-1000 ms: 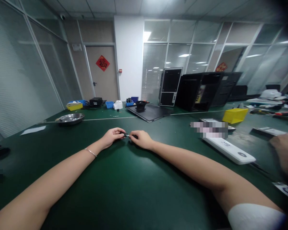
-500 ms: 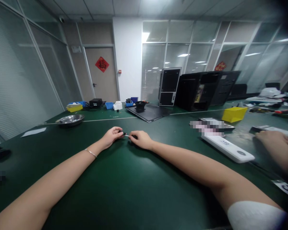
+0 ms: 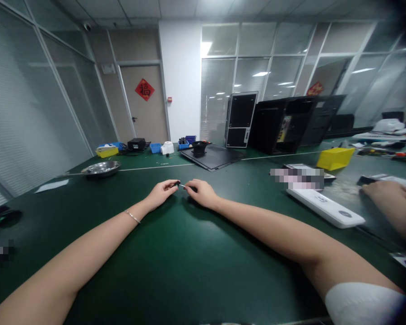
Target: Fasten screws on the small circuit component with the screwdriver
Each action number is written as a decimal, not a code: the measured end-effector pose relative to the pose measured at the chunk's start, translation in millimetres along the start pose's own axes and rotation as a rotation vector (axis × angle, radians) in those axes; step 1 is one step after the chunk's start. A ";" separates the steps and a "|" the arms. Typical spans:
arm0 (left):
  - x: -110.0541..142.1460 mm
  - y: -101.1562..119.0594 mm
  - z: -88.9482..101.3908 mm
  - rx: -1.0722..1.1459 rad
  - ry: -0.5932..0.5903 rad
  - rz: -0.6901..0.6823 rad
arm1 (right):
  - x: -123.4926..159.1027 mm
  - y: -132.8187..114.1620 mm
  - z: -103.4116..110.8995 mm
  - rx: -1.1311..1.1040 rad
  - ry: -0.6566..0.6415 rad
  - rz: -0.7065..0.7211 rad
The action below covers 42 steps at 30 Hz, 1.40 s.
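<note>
Over the green tabletop point(image 3: 189, 253), my two hands meet almost fingertip to fingertip. My left hand point(image 3: 160, 194), with a bracelet at its wrist, pinches a small black part point(image 3: 177, 183); its exact kind is too small to make out. Closed round the dark handle of a small screwdriver point(image 3: 182, 186) is my right hand point(image 3: 202, 193). The thin metal shaft points left and reaches the black part. Most of the handle is hidden by my fingers.
A metal bowl point(image 3: 102, 169) stands at the left. Behind lie a black panel point(image 3: 219, 158) and a computer tower point(image 3: 241, 119). To the right are a white power strip point(image 3: 325, 207), a yellow bin point(image 3: 336, 159) and another person's hand point(image 3: 389, 198).
My hands stay together, slightly higher and further right in view, and the left fingers have shifted a little around the black part. The other person's hand moved inward from the right edge.
</note>
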State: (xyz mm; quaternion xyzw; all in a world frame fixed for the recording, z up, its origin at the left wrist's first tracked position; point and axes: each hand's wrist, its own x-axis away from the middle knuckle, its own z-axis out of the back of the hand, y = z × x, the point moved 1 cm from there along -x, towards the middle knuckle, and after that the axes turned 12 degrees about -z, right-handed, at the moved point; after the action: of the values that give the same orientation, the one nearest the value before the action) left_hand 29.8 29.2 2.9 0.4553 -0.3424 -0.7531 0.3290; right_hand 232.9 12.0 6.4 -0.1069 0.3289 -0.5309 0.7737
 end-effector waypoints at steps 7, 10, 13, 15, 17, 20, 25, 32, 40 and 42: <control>2.9 7.2 -0.5 -0.023 -0.060 -0.037 | 1.9 -2.6 2.0 0.042 -0.019 -0.010; 2.7 5.3 -0.7 -0.002 -0.045 -0.035 | 1.7 -1.8 0.8 0.062 -0.023 -0.021; 2.9 4.5 0.5 -0.047 -0.049 -0.021 | 1.5 -0.9 -0.1 0.077 -0.025 -0.017; 3.2 4.7 1.7 -0.071 -0.047 -0.012 | 1.4 -0.8 -0.1 0.082 -0.029 -0.008; 3.6 5.4 2.7 -0.074 -0.034 -0.001 | 1.4 -1.2 0.0 0.081 -0.041 0.006; 3.7 6.1 3.3 -0.047 -0.016 0.028 | 1.6 -2.0 0.5 0.074 -0.062 0.025; 2.8 5.1 3.8 0.059 -0.017 0.051 | 1.9 -2.2 0.9 0.040 -0.072 0.055; 1.4 -0.3 7.7 0.150 -0.043 0.085 | 0.1 2.1 -1.1 -0.024 -0.076 0.094; 2.1 6.1 6.3 0.165 -0.060 0.088 | 0.9 0.7 -2.0 -0.011 -0.053 0.102; 1.6 5.8 4.8 0.182 -0.019 0.079 | 1.0 -0.1 -1.5 -0.003 -0.052 0.085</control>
State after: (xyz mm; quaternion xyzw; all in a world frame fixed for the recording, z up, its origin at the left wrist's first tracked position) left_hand 25.9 25.8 8.6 0.4623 -0.4302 -0.7097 0.3123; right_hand 232.1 11.3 4.9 -0.1077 0.3134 -0.4941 0.8038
